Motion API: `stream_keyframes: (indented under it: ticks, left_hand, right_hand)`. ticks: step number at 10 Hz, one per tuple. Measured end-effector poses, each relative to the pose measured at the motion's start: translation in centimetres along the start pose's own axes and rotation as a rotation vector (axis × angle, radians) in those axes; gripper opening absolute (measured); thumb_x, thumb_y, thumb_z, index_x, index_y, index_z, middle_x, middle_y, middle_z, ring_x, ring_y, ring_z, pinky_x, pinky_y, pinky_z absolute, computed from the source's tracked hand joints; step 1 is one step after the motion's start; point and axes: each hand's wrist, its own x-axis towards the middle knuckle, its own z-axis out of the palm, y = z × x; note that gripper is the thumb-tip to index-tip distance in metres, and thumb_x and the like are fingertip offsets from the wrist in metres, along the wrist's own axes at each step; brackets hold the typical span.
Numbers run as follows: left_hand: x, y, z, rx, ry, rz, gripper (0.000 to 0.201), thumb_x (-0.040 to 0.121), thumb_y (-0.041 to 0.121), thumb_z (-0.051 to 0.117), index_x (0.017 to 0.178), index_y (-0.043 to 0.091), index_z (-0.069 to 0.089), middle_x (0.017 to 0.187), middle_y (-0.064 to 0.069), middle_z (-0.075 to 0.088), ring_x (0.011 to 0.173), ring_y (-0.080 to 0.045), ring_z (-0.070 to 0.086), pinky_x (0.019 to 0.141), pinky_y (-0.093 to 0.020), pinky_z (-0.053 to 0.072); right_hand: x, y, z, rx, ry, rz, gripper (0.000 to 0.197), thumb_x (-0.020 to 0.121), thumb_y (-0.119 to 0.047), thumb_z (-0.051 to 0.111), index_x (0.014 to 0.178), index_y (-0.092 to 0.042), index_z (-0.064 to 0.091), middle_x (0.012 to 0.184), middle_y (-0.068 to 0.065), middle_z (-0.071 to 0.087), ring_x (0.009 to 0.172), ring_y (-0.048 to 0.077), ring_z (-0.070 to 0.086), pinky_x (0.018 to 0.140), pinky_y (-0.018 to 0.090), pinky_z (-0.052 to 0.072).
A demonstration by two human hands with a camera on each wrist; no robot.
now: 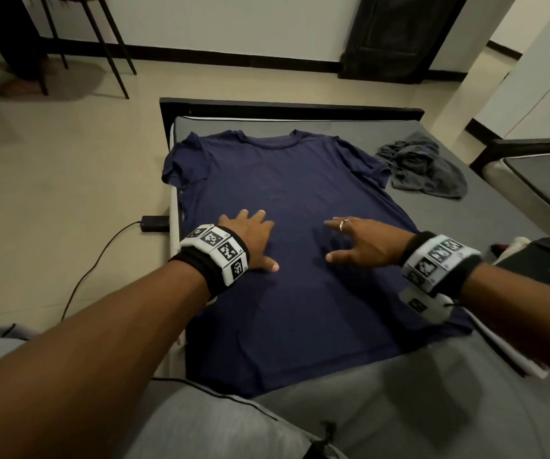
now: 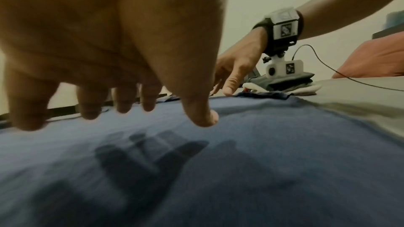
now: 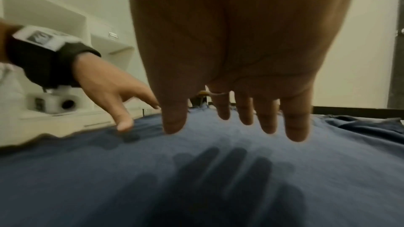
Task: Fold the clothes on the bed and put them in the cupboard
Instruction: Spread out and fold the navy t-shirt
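A navy T-shirt (image 1: 286,246) lies spread flat on the grey bed (image 1: 485,210), collar at the far end and hem near me. Both hands are over its middle with fingers straight and spread, holding nothing. My left hand (image 1: 253,240) is on the shirt's left half and my right hand (image 1: 363,241), with a ring, on its right half. In the left wrist view the left hand (image 2: 122,58) hangs just above the shirt (image 2: 240,161), its shadow beneath. The right hand (image 3: 236,58) does the same over the shirt (image 3: 131,170).
A crumpled grey garment (image 1: 422,167) lies on the bed at the far right. Folded clothes (image 2: 290,82) sit right of the shirt. A second mattress (image 1: 538,180) stands close on the right. A charger with cable (image 1: 154,223) lies on the floor left of the bed.
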Motion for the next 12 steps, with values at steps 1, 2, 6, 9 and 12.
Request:
stream_keyframes:
  ticks: [1, 2, 6, 9, 12]
  left_hand:
    - [2.0, -0.2, 0.6, -0.084, -0.012, 0.080, 0.105, 0.079, 0.070, 0.064, 0.158, 0.025, 0.013, 0.166, -0.002, 0.001, 0.151, -0.036, 0.011, 0.113, -0.059, 0.030]
    - [4.0, -0.9, 0.8, -0.150, -0.060, 0.043, 0.109, 0.075, 0.069, 0.069, 0.158, 0.022, 0.015, 0.166, -0.004, 0.003, 0.150, -0.039, 0.011, 0.115, -0.056, 0.029]
    - [12.1, -7.6, -0.1, -0.405, -0.166, -0.449, 0.179, 0.002, 0.095, 0.060, 0.154, 0.037, -0.016, 0.162, -0.009, -0.024, 0.146, -0.053, -0.007, 0.111, -0.072, 0.020]
    - [11.1, -11.0, -2.0, -0.393, -0.044, -0.705, 0.135, 0.055, 0.101, 0.042, 0.159, 0.026, 0.000, 0.166, -0.006, -0.009, 0.144, -0.057, -0.003, 0.107, -0.078, 0.013]
    - [13.4, -13.1, -0.5, -0.144, 0.432, -0.436, 0.086, 0.089, 0.048, 0.061, 0.157, 0.027, 0.014, 0.165, -0.009, -0.012, 0.149, -0.043, -0.006, 0.114, -0.069, 0.013]
  right_hand:
    - [5.5, 1.6, 0.2, 0.006, -0.116, 0.018, 0.107, 0.082, -0.065, 0.067, 0.161, -0.028, 0.006, 0.169, 0.003, -0.003, 0.154, 0.027, 0.011, 0.124, 0.042, 0.019]
    - [9.4, 3.6, 0.3, 0.043, -0.175, 0.070, 0.131, 0.063, -0.081, 0.070, 0.160, -0.032, -0.004, 0.168, 0.000, -0.013, 0.153, 0.034, -0.007, 0.122, 0.059, 0.011]
    - [20.0, 11.3, -4.3, 0.134, -0.109, 0.375, 0.138, 0.050, -0.097, 0.051, 0.159, -0.035, -0.006, 0.167, -0.006, -0.014, 0.154, 0.034, -0.008, 0.123, 0.057, 0.002]
    - [23.8, 13.8, -5.8, 0.180, -0.034, 0.599, 0.145, 0.043, -0.109, 0.033, 0.160, -0.033, -0.002, 0.168, 0.007, -0.008, 0.153, 0.040, 0.007, 0.123, 0.057, 0.009]
    - [26.4, 8.6, -5.1, -0.130, 0.165, 0.059, 0.066, 0.102, -0.031, 0.045, 0.160, -0.032, 0.013, 0.169, 0.002, 0.000, 0.155, 0.032, 0.004, 0.118, 0.066, 0.014]
